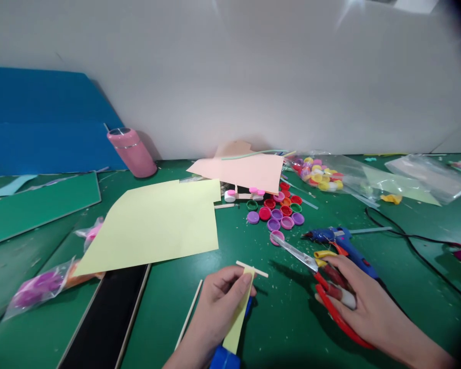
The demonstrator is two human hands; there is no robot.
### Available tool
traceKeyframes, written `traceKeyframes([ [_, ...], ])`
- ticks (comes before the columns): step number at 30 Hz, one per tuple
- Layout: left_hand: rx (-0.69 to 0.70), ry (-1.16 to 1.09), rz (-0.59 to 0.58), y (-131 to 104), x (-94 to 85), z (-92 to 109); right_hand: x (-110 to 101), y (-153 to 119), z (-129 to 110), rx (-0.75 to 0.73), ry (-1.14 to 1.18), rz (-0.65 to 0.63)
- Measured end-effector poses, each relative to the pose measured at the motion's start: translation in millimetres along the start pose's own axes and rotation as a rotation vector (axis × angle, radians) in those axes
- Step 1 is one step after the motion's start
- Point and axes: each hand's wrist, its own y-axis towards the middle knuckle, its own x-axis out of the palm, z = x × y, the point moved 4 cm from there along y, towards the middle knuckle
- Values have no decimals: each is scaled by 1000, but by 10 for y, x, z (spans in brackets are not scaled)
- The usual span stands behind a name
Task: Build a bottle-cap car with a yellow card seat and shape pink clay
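Note:
My left hand [225,302] pinches a narrow yellow paper strip [236,325] between thumb and fingers. Across the strip's upper end lies a short thin wooden stick [259,272]. A blue piece [226,357] sits at the strip's lower end, and a bit of blue also shows behind the strip. My right hand [363,302] is closed around red-handled scissors [297,253], blades pointing up and left, away from the strip. Yellow, dark red and white coverings show on its fingertips. Just beyond the scissors' tip lies a pink bottle cap [277,237].
A blue glue gun [343,241] with a black cord lies behind my right hand. Several coloured caps [286,210] are scattered ahead. Yellow paper [165,220] partly covers a black slab [107,312] at left. A pink tumbler [133,154] stands by the wall.

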Motion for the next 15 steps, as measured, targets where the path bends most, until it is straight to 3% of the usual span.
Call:
traceKeyframes([
  [8, 163, -35, 24, -27, -19, 3, 36, -66, 27, 54, -96, -22],
  [15, 257, -45, -41, -59, -24, -14, 63, -84, 62, 71, -115, -39],
])
